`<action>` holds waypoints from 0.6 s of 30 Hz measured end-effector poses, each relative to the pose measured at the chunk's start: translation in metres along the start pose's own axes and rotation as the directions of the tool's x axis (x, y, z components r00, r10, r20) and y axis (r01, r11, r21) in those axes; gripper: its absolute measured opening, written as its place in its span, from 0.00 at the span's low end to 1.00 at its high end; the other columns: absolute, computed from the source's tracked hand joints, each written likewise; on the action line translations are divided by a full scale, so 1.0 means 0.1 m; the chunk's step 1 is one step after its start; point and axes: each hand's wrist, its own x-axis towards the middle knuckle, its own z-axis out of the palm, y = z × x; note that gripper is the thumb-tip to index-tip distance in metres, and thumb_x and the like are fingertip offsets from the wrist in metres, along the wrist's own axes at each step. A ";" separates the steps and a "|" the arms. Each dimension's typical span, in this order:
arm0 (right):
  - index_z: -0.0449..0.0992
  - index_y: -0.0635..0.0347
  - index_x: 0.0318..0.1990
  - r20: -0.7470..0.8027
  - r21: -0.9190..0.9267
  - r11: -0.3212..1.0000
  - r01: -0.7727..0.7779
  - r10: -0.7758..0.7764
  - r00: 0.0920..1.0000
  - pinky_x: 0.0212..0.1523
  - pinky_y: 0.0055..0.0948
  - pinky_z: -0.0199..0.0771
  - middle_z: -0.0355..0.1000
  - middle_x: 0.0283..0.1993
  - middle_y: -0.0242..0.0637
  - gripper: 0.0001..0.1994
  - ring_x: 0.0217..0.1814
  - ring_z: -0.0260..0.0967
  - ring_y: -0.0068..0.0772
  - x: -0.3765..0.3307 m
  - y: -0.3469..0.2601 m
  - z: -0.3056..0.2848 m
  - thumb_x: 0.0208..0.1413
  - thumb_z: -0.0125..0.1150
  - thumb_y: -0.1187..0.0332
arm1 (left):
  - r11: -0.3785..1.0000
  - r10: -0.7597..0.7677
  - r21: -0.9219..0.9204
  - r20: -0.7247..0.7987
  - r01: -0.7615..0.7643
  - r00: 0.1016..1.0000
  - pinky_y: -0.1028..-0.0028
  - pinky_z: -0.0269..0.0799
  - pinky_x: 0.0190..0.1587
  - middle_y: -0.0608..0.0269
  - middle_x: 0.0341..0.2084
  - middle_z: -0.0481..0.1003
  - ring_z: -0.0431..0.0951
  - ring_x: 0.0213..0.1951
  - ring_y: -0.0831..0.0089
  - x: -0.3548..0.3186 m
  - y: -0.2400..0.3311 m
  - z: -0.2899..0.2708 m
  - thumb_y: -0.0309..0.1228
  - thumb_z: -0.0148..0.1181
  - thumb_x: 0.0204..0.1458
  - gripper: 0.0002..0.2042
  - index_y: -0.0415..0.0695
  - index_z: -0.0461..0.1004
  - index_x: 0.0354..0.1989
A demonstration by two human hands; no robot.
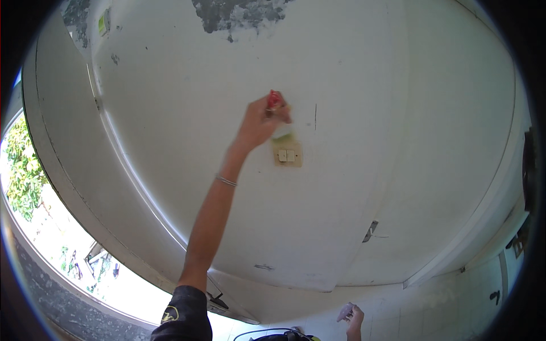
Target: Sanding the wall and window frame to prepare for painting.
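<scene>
"So, what's central?"

"A red object, too blurred to name, just above the cream two-rocker light switch. The left hand has its fingers curled round that object; a blurred pale-green patch shows between hand and switch."

"And the right hand?"

"Far below the switch, slightly right, fingers narrowed on a pale mauve wad."

"The room?"

"Off-white wall around the switch, peeling grey patch above, tiled floor below, sunlit opening far left."

"Writing?"

"A yellow emblem on the black sleeve, below-left, too small to read."

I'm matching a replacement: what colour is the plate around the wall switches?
The switch plate is yellowish beige, best seen in the head view.
</scene>
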 end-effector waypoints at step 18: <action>0.74 0.58 0.48 0.055 -0.002 0.999 -0.042 0.042 0.998 0.38 0.39 0.71 0.72 0.37 0.38 0.20 0.38 0.71 0.35 -0.10 -0.04 0.09 0.64 0.44 0.53 | 0.991 -0.055 0.117 -0.072 0.063 0.996 0.76 0.69 0.33 0.66 0.24 0.73 0.80 0.36 0.76 -0.46 -0.01 0.04 0.23 0.56 0.59 0.07 0.38 0.67 0.28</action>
